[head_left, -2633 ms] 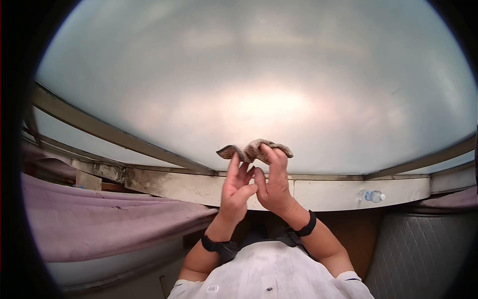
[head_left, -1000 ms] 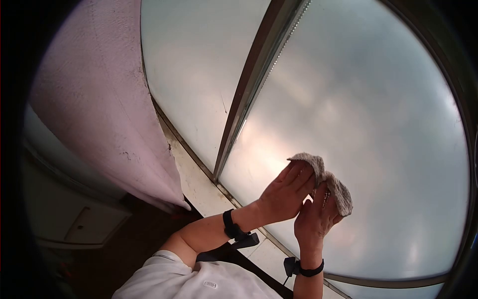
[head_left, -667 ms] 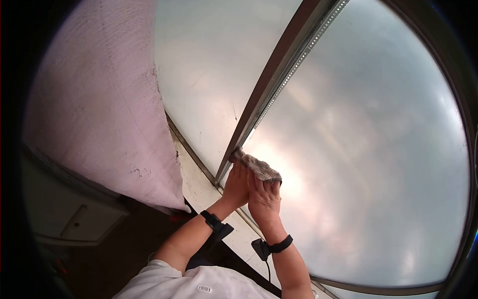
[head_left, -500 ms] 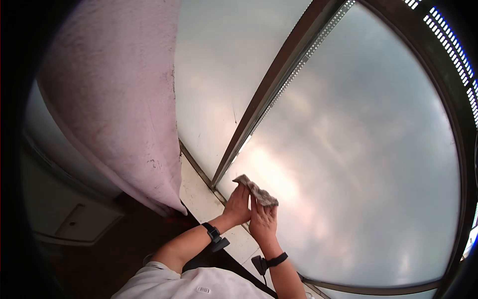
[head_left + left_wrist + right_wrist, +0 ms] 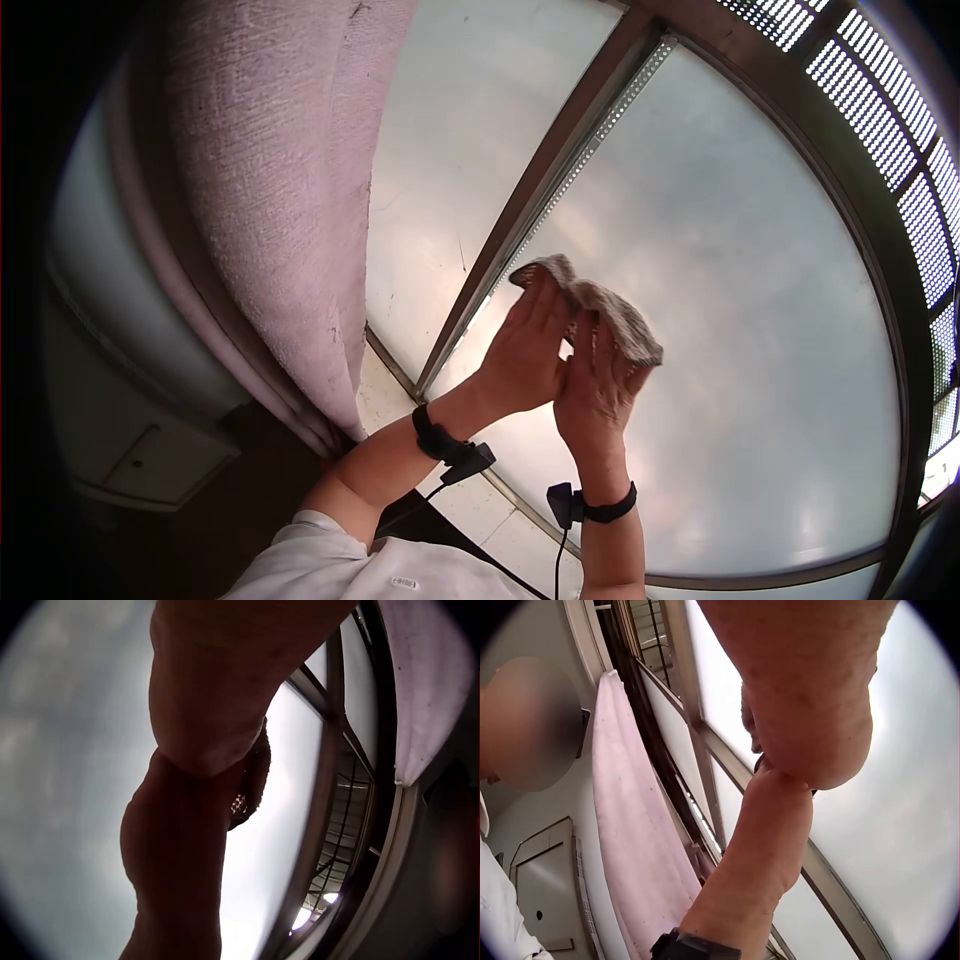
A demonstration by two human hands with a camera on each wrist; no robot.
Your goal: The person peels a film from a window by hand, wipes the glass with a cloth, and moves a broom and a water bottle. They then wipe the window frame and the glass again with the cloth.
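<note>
While cloth (image 5: pixel 612 312) lies between fingertips (image 5: pixel 540 302) and pane (image 5: pixel 760 300) | left hand (image 5: pixel 522 352): fingers straight, pressing | right hand (image 5: pixel 598 388): same

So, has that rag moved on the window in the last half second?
Yes. The rag has slid up the glass, away from the bottom end of the metal divider bar where it sat before.

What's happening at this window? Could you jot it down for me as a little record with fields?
Place: frosted window pane, crossed by a metal frame bar
Left hand: straight fingers press a cloth against the glass
Right hand: close beside the left, fingers up at the cloth; grip unclear
Cloth: grey-brown, crumpled, above both hands' fingertips
Nearby: pink curtain, hanging left of the panes
</note>
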